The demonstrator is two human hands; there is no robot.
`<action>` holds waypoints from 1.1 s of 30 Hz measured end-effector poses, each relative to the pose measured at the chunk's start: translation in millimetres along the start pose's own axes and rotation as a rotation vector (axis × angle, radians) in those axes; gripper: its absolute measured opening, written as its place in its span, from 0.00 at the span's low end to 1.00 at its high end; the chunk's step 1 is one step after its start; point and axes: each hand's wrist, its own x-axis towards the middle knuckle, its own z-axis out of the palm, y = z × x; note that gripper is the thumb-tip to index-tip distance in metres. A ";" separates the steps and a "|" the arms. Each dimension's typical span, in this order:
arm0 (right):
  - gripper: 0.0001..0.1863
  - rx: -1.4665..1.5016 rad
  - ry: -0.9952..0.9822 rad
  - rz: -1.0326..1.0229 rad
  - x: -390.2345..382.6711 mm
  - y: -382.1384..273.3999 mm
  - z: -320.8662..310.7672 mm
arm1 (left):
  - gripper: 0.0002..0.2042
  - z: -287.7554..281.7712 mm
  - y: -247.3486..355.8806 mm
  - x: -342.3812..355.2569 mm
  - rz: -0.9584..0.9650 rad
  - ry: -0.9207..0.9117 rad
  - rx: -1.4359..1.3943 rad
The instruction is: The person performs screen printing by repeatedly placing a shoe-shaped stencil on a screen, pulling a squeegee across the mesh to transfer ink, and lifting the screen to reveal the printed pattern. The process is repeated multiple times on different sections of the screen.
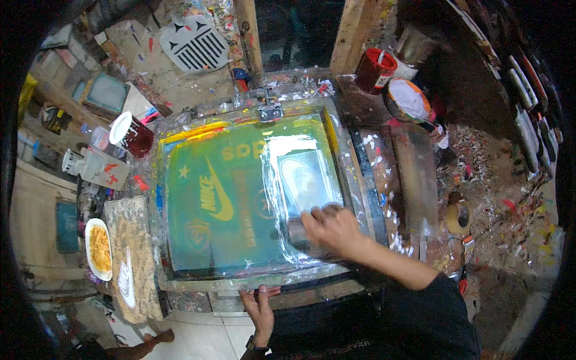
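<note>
A screen-printing frame [213, 273] lies on the bench, its green mesh [192, 240] marked with yellow logos and lettering. On its right part, white ink [292, 144] is spread around a pale, glossy printed area. My right hand [330, 231] is closed on a squeegee [297, 231] in the lower part of that ink; most of the tool is hidden under the hand. My left hand [263, 309] holds the frame's front edge, thumb and fingers against it. To the left, a camouflage-patterned board [141, 276] bears a white printed shape.
Left are an oval dish [98, 246] of orange stuff and an ink tub [131, 135]. A red can [375, 72], round tub [408, 99] and tape roll [457, 216] are right. A stencilled sheet [193, 48] lies behind. Another person's bare foot [159, 339] shows lower left.
</note>
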 end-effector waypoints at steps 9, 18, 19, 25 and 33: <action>0.25 0.150 -0.220 0.034 117.7 92.7 17.1 | 0.27 -2.6 6.7 1.5 0.041 -0.041 0.015; 0.14 -0.035 -0.069 -0.012 15.2 20.0 6.6 | 0.25 -2.9 -0.3 1.5 -0.032 0.006 -0.023; 0.17 0.047 -0.057 0.001 -3.7 4.8 -2.8 | 0.25 -1.9 -0.8 2.2 -0.082 0.029 -0.038; 0.25 0.255 -0.537 -0.060 49.9 46.4 -22.2 | 0.24 -3.0 4.1 4.4 0.009 -0.043 -0.054; 0.24 0.074 -0.055 0.074 124.1 101.0 47.3 | 0.21 -6.0 2.6 4.9 0.052 -0.016 -0.043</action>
